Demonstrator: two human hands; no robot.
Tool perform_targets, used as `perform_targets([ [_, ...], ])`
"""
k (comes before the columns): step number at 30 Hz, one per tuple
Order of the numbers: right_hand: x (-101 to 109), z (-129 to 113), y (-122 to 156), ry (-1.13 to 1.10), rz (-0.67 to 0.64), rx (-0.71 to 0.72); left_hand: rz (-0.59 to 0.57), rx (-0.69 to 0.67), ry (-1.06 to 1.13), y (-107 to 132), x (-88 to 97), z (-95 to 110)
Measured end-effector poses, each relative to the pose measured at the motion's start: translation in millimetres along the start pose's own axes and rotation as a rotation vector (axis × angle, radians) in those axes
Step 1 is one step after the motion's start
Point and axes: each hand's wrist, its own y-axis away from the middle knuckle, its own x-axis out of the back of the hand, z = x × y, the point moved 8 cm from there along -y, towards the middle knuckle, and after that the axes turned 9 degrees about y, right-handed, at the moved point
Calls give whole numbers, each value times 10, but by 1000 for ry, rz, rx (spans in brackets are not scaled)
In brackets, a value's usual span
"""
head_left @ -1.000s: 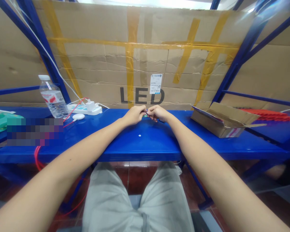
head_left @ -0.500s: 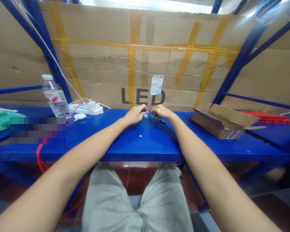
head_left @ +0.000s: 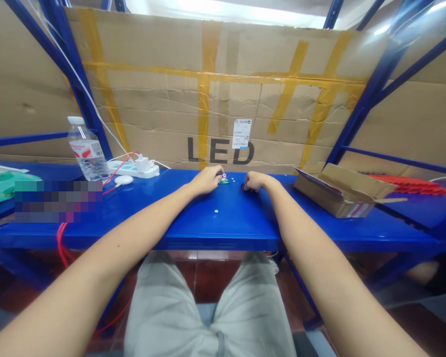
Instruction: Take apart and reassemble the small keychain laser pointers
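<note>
My left hand [head_left: 210, 179] rests toward the back of the blue table [head_left: 193, 223], its fingers curled against a small multicoloured piece [head_left: 223, 180] with green and white on it. That piece is too small to identify. Farther right, my right hand [head_left: 255, 181] has its fingers closed down over a small dark object [head_left: 243, 187], mostly hidden beneath them. Tiny whitish bits [head_left: 233, 179] lie on the table between the hands. Nearer the front edge is a small white dot [head_left: 216, 211].
An open cardboard box [head_left: 338, 191] stands on the right, with red material [head_left: 409, 183] behind it. To the left are a water bottle [head_left: 89, 151], a white power strip [head_left: 134, 170], red cables [head_left: 61, 240] and a green packet [head_left: 11, 183]. A large cardboard sheet [head_left: 163, 109] rises behind the table.
My right hand has moved right and slightly down, away from the multicoloured piece and onto the dark object that lay beside it. My left hand stays at the multicoloured piece.
</note>
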Motion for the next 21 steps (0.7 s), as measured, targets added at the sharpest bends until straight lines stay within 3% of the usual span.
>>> perform_targets([
  [4, -6, -347, 50, -322, 59, 234, -17, -13, -4, -7, -13, -50],
  [8, -113, -606, 68, -351, 65, 368, -19, 6, -10, -22, 28, -128],
  [14, -118, -707, 72, -328, 290, 419, -45, 88, -56, -32, 72, -238],
  [21, -155, -744, 74, -379, 362, 467, -91, 102, -50, -14, 31, -275],
])
